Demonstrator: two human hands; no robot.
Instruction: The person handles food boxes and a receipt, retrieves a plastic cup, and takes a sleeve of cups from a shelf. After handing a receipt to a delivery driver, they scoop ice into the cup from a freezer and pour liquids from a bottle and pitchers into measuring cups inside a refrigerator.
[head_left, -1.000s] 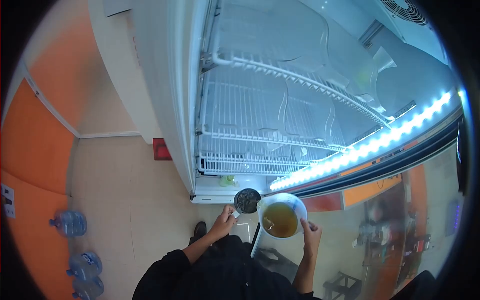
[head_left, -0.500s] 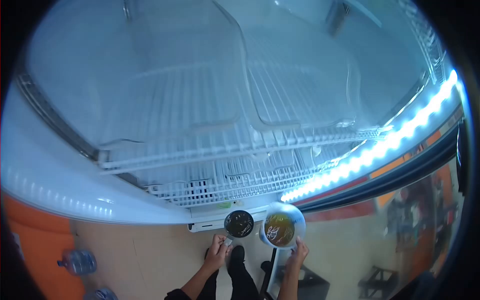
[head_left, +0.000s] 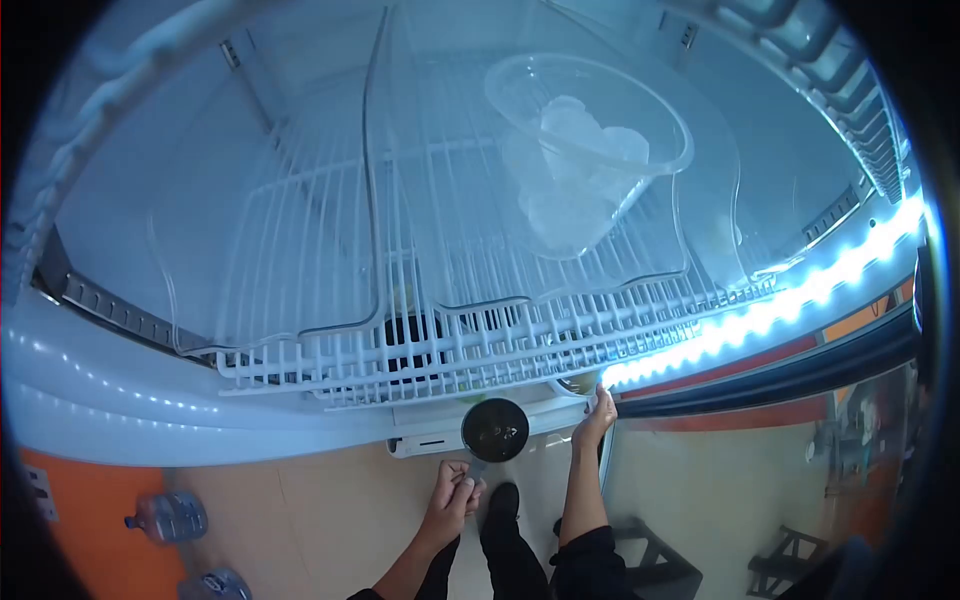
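Observation:
In my left hand (head_left: 452, 503) is the handle of a round cup (head_left: 496, 431), held level in front of the fridge, with dark liquid in it. My right hand (head_left: 596, 422) reaches in beneath the lowest visible wire shelf, its fingers closed on the edge of a pale jug (head_left: 574, 384). Most of that jug is hidden by the shelf, and only a bit of its rim and yellowish contents shows. Above both hands, a clear plastic tub (head_left: 590, 165) holding several whitish rounded lumps stands on a fridge shelf.
White wire shelves (head_left: 450, 345) with clear plastic sheets cross the open fridge. A bright light strip (head_left: 770, 318) runs along its right side, beside the glass door. Large water bottles (head_left: 172, 517) lie on the floor at left; a black stool (head_left: 790, 560) stands at right.
My right hand has moved forward and up, taking the jug under the shelf edge. The left hand's cup has shifted slightly up and right. The view has moved, bringing the tub in.

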